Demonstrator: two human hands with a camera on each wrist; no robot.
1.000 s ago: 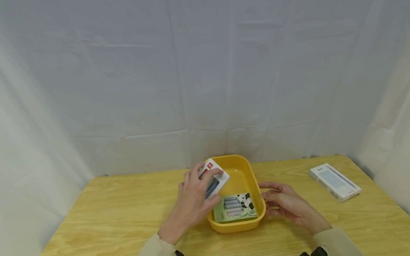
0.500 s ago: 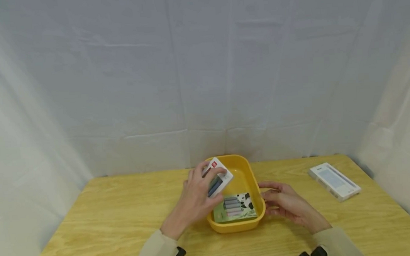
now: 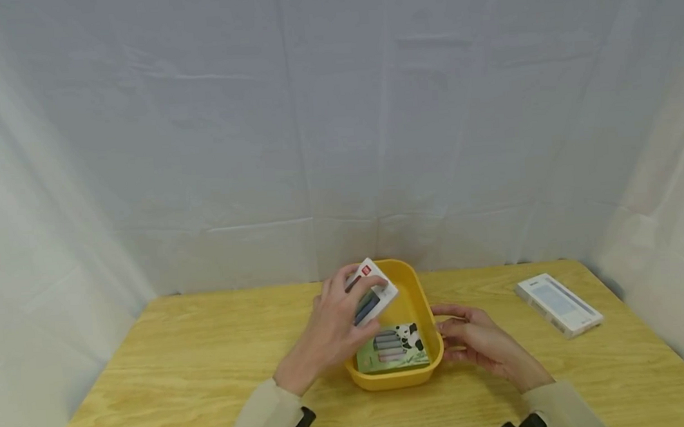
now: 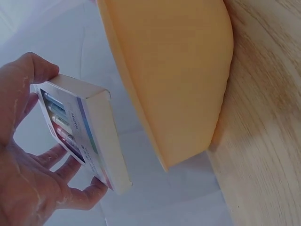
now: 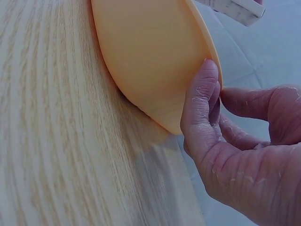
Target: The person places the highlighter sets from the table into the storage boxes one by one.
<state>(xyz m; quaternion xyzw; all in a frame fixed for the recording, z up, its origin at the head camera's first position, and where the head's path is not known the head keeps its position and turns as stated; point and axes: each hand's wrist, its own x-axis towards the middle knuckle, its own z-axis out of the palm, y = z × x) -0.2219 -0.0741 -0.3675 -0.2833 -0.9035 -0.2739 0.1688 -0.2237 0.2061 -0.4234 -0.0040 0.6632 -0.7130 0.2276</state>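
My left hand (image 3: 331,317) holds a white box of pens (image 3: 376,302) by its edges, tilted, above the left side of a yellow plastic basin (image 3: 417,293). In the left wrist view the box (image 4: 75,122) shows a window with several coloured pens; thumb and fingers are at opposite edges. Inside the basin, at its near end, lies a green box with a panda (image 3: 392,349), also with pens pictured or showing. My right hand (image 3: 482,338) is at the basin's right rim; in the right wrist view its fingers (image 5: 203,94) lie on the outer wall, thumb at the rim.
Another white box (image 3: 560,304) with a pale blue panel lies at the right on the wooden table (image 3: 210,349). A pale cloth (image 3: 337,123) hangs behind the table and at both sides.
My left hand has moved slightly right with the white box, further over the basin. The right hand, the basin and the other boxes have stayed in place.
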